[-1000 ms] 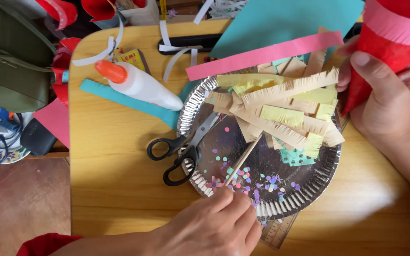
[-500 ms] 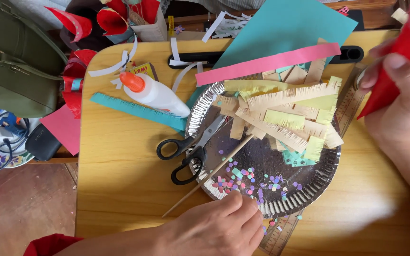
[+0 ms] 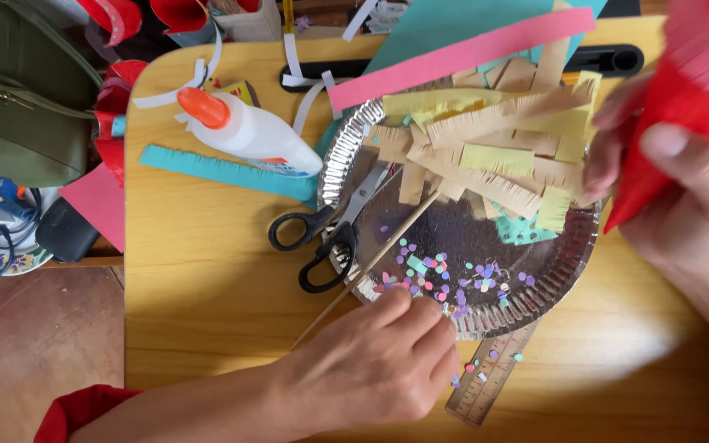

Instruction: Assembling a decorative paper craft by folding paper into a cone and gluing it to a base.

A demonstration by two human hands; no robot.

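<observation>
Silver foil plate, ribbed rim. Confetti on it: pink, purple, teal, yellow dots. Fringed strips tan, pale yellow, some teal. Red fringed cone. Long pink strip over teal sheet. Glue bottle white, orange cap. Scissors black-handled. Teal fringe on light wood table. Olive bag. Red sleeve.

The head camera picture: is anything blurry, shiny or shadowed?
Head view: the red fringed paper cone in the right hand is close and soft-focused; the silver foil plate shows dull glare; the left hand is sharp; a bright patch lights the wooden table.
</observation>
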